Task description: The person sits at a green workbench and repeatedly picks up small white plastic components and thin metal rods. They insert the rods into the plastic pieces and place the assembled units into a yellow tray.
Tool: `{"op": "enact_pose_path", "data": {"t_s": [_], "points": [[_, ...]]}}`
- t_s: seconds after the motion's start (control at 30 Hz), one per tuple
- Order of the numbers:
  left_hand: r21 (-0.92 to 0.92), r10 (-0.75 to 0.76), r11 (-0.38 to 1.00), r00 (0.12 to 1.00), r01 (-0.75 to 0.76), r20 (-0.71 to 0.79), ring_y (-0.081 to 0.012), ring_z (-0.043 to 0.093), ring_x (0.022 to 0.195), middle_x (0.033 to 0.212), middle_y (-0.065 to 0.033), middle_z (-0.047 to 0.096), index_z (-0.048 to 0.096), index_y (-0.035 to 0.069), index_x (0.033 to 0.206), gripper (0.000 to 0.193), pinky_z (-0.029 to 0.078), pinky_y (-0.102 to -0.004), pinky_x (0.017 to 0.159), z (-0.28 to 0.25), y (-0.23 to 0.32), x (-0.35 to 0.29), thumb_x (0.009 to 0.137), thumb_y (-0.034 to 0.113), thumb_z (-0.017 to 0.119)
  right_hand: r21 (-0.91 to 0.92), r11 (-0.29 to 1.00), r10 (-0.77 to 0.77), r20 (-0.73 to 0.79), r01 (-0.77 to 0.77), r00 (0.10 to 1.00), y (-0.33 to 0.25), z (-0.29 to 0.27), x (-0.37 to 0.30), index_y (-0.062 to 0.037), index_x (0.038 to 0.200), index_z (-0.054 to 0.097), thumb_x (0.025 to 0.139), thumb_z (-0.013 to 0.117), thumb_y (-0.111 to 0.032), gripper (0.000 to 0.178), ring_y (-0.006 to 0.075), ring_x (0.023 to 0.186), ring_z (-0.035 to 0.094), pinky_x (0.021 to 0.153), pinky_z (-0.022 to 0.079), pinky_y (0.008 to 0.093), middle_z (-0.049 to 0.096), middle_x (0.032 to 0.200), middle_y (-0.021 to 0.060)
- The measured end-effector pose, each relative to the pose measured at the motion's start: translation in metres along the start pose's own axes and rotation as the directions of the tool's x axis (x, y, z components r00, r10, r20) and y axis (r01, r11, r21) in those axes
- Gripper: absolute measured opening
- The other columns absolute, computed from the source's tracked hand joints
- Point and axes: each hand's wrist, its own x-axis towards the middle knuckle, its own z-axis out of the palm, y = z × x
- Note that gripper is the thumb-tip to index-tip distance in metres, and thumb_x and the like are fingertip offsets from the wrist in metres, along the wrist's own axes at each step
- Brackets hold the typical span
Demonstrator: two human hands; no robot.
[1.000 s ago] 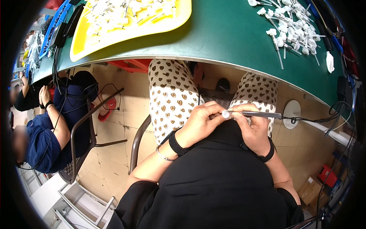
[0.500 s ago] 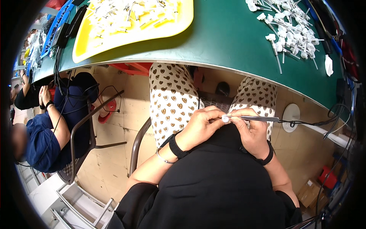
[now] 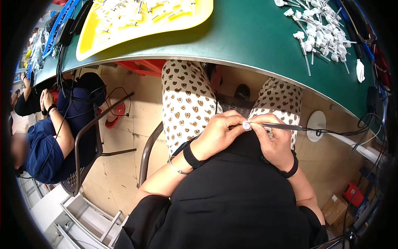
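Observation:
Over my lap, my left hand [image 3: 226, 130] pinches a small white plastic piece [image 3: 246, 125] between thumb and fingertips. Close beside it, my right hand [image 3: 274, 139] is closed around a slim grey metal tool [image 3: 280, 126], flat and tapered like tweezers. Its narrow end points left at the white piece, while its broad end sticks out to the right past my fingers. The two hands nearly meet at the fingertips, and the exact contact between tool and piece is too small to make out.
A yellow tray [image 3: 89, 47] of white plastic parts with thin tubes lies on the green table [image 3: 244, 41]. More such parts [image 3: 321, 35] are heaped at the right. Black cables [image 3: 365, 128] hang at the right edge. At left, a co-worker [image 3: 49, 147] sits beside a chair [image 3: 85, 137].
My view has shifted slightly, so the table and tray sit a little higher. Both hands keep their grips, and the white piece appears slightly turned and more exposed.

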Motion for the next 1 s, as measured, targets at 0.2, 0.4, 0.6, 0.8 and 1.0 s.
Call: {"op": "enact_pose_path", "data": {"t_s": [0.2,0.4,0.6,0.8,1.0], "points": [[-0.01,-0.021,1.0,0.999,0.022,0.038,-0.0235,0.072,0.086,0.095,-0.012,0.074,0.077,-0.002,0.106,0.015,0.057,-0.0336,0.076,0.0,-0.002,-0.001,0.091,0.0,0.078,-0.077,0.986,-0.138,0.09,0.145,0.986,0.001,-0.003,0.002,-0.0001,0.099,0.071,0.093,0.074,-0.001,0.007,0.0307,0.077,0.069,0.07,0.056,0.0372,0.073,0.091,0.0131],[-0.048,-0.044,0.998,0.998,0.042,-0.035,-0.0213,0.071,0.086,0.095,-0.0107,0.074,0.076,-0.002,0.106,0.014,0.057,-0.0325,0.077,0.001,0.0,-0.001,0.092,-0.001,0.078,0.146,0.989,0.019,-0.07,-0.009,0.997,0.004,0.002,-0.008,0.0019,0.105,0.07,0.097,0.074,-0.002,0.009,0.0224,0.084,0.073,0.075,0.057,0.0324,0.075,0.095,0.0121],[0.014,-0.015,1.0,0.998,0.016,-0.063,-0.0198,0.07,0.082,0.093,-0.0101,0.073,0.076,-0.001,0.104,0.012,0.056,-0.0312,0.072,0.002,0.001,0.0,0.092,0.0,0.078,0.202,0.977,0.083,-0.062,-0.069,0.995,0.004,0.003,-0.009,0.0022,0.109,0.07,0.099,0.072,-0.004,0.011,0.0183,0.086,0.073,0.077,0.058,0.0297,0.076,0.096,0.0114],[0.058,0.035,0.998,0.998,-0.031,-0.058,-0.0206,0.069,0.08,0.092,-0.01,0.073,0.076,-0.002,0.103,0.011,0.055,-0.032,0.069,0.002,0.002,0.0,0.092,0.0,0.078,0.142,0.987,0.082,-0.058,-0.073,0.995,0.007,0.003,-0.008,0.0021,0.108,0.07,0.1,0.072,-0.005,0.01,0.0192,0.082,0.072,0.073,0.056,0.0308,0.075,0.095,0.0107],[0.057,0.02,0.998,0.999,-0.018,-0.038,-0.0201,0.07,0.079,0.092,-0.0101,0.072,0.076,-0.002,0.103,0.011,0.055,-0.0312,0.068,0.003,0.001,0.0,0.092,0.0,0.078,0.122,0.989,0.091,-0.057,-0.083,0.994,0.007,0.003,-0.008,0.001,0.105,0.07,0.101,0.071,-0.005,0.008,0.0192,0.079,0.071,0.071,0.055,0.0308,0.074,0.092,0.0098]]}}
